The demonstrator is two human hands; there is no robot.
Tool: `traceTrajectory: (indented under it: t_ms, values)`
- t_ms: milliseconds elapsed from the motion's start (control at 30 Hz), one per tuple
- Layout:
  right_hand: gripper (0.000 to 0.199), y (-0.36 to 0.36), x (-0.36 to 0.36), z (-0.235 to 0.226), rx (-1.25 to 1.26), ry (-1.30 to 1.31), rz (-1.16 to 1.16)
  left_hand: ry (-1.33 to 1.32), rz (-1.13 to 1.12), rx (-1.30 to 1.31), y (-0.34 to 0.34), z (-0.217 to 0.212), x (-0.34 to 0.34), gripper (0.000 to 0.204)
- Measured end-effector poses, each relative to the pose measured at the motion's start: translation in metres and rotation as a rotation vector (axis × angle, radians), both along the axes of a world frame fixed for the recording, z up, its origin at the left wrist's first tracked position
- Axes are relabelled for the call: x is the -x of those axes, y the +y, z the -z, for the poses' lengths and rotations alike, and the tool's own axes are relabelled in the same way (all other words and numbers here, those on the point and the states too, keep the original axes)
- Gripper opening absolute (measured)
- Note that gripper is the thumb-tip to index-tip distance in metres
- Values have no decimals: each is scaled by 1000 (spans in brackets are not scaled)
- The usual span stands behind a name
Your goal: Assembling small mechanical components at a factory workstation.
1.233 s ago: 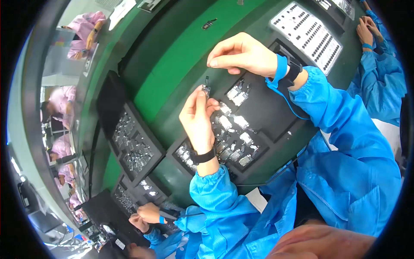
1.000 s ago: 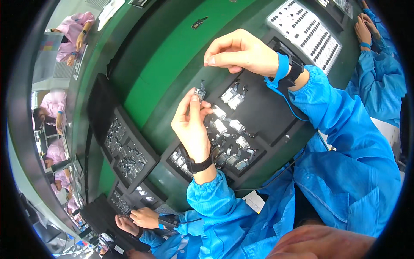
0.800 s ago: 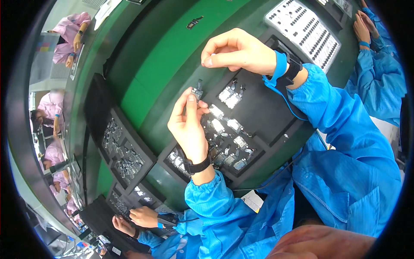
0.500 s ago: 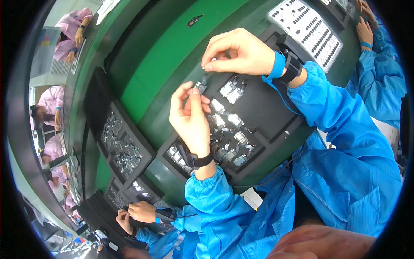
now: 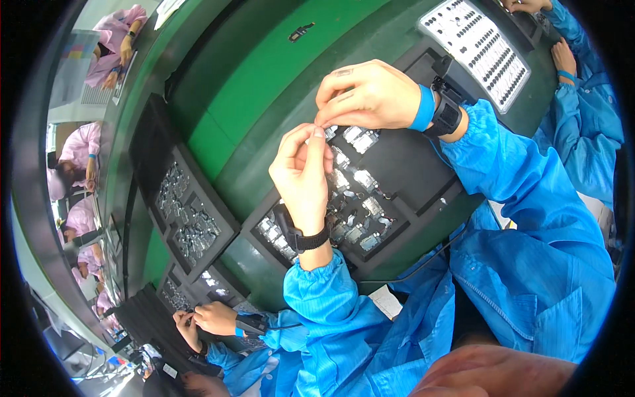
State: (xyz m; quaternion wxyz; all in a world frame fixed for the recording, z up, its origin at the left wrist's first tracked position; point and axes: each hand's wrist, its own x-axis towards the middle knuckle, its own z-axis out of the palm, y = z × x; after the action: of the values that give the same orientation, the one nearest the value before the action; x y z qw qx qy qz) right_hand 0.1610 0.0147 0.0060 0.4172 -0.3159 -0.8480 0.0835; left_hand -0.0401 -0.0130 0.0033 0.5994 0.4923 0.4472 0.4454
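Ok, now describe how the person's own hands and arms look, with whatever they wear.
Both hands are bare, without gloves. The left hand has a black strap at its wrist. The right hand has a bright blue band and, next to it, a wide black wrist strap. Both arms wear loose blue sleeves with gathered cuffs.

Illumination is bright and largely even, with white glints on the metal parts and the green work surface well lit. Fisheye curvature bows straight edges at left; corners fall to black with blue fringing. Lower-left background is soft, possibly overexposed.
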Motion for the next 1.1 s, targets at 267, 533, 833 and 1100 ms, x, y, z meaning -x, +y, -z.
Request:
traceTrajectory:
  t_ms: [267,533,833,1100]
  values:
    - [11,0,0,0,69,30,-39,35,-37,-60,-1,4,-1,15]
    - [8,-3,6,-6,202,107,-2,-47,-47,-53,1,0,2,21]
    - [7,-1,3,-4,360,179,4,-24,-28,-45,3,1,1,24]
    - [8,-1,4,-5,439,194,22,-21,-24,-43,5,1,3,24]
